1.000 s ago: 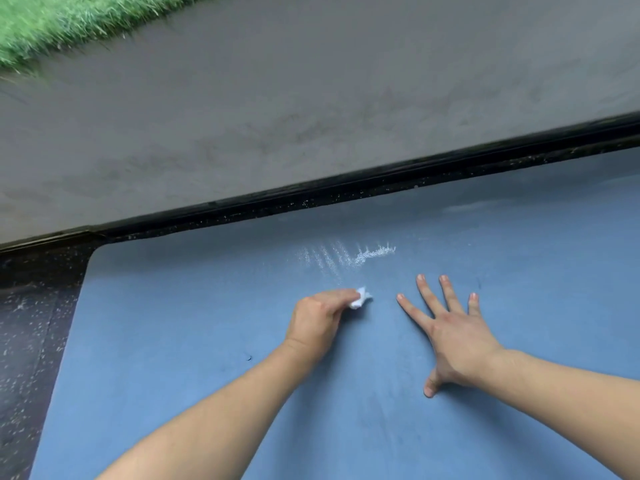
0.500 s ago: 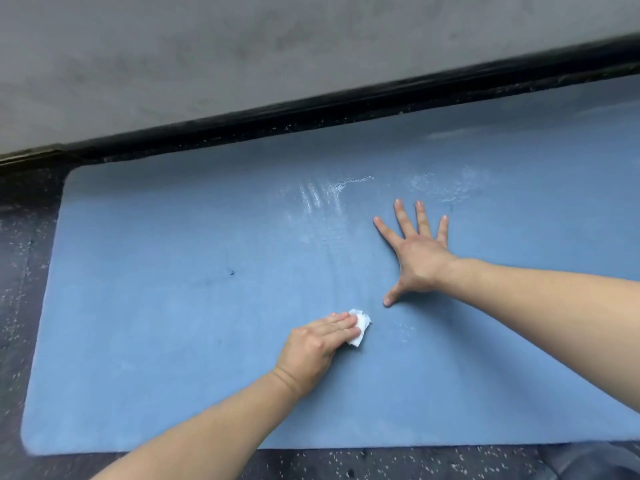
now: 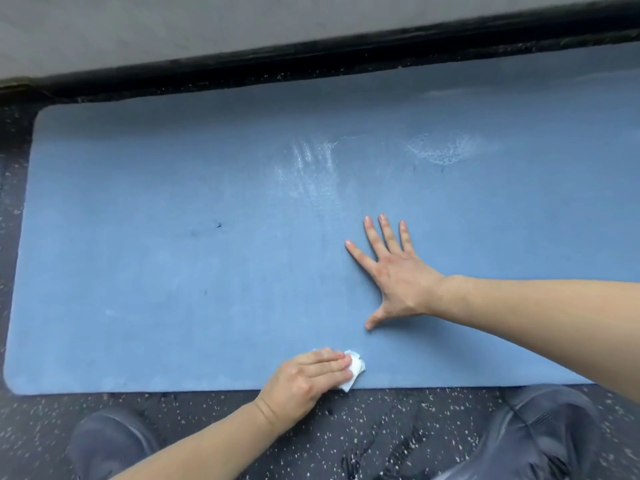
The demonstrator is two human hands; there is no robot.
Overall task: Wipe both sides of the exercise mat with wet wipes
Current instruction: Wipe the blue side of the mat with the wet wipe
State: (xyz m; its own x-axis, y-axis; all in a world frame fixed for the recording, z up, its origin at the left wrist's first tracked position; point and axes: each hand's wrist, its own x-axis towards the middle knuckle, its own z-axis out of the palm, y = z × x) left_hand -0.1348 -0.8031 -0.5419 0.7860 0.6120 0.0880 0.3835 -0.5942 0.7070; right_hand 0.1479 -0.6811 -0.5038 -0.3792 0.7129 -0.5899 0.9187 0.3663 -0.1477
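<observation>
1. So, the blue exercise mat point(image 3: 173, 271) lay flat on the dark speckled floor point(image 3: 363, 434), its far long edge running along a black strip at the foot of a grey wall point(image 3: 173, 26).
2. The left hand point(image 3: 304, 379) was down at the mat's near edge, roughly the middle of the visible stretch, fingers together and curled over a crumpled white wet wipe point(image 3: 353, 374), pressing it onto the mat.
3. The right hand point(image 3: 394, 271) sat flat on the mat farther in, fingers straight and spread apart, holding nothing. Looked like it was just pinning the mat down.
4. Progress-wise: pale wet streaks point(image 3: 315, 168) ran down from near the far edge towards the middle, and another foamy smear point(image 3: 443, 150) sat to their right. So my guess is a strip across the width had been wiped.
5. Left to do, as far as I could judge: the whole left end looked dry and untouched, with a small dark mark point(image 3: 218, 225) sitting there, the right part ran out of view, and the underside hadn't been flipped up yet. Call it early days.
6. Dark shoes point(image 3: 107, 441) showed at the bottom, just off the near edge.
</observation>
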